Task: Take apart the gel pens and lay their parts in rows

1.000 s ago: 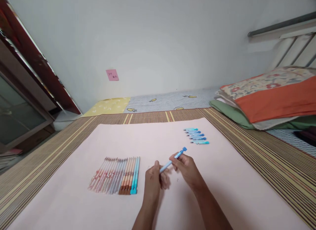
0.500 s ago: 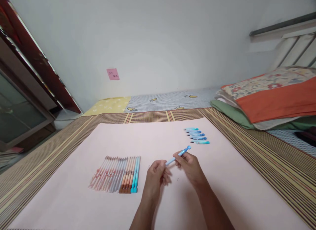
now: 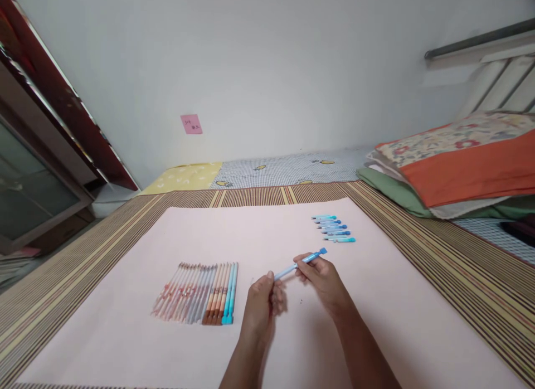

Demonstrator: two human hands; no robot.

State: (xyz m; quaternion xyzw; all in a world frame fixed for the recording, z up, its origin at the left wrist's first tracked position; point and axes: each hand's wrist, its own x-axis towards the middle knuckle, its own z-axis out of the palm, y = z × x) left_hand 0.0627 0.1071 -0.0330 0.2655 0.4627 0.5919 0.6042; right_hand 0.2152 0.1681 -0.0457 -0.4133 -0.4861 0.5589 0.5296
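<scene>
A blue pen (image 3: 286, 273) with a darker blue top is held slantwise above the pink sheet (image 3: 267, 227). My left hand (image 3: 261, 297) is closed on its lower end, which the fingers hide. Near the upper end, my right hand (image 3: 319, 277) pinches it between thumb and fingers, the blue top sticking out beyond. To the left lies a row of pens (image 3: 199, 294), side by side, in clear, pinkish, grey, brown and turquoise. Several shorter blue pen-like pieces (image 3: 334, 229) with dark tips lie in a stack of rows at the far right.
The sheet lies on a striped mat (image 3: 104, 249). Folded bedding (image 3: 472, 160) is piled at the right. A pink note (image 3: 191, 124) sticks to the white wall behind. Small dark specks (image 3: 301, 301) show on the sheet between my arms.
The pen has tilted slightly flatter and more of its pale barrel shows between my hands. My left hand has shifted slightly left. The laid-out pens stay put.
</scene>
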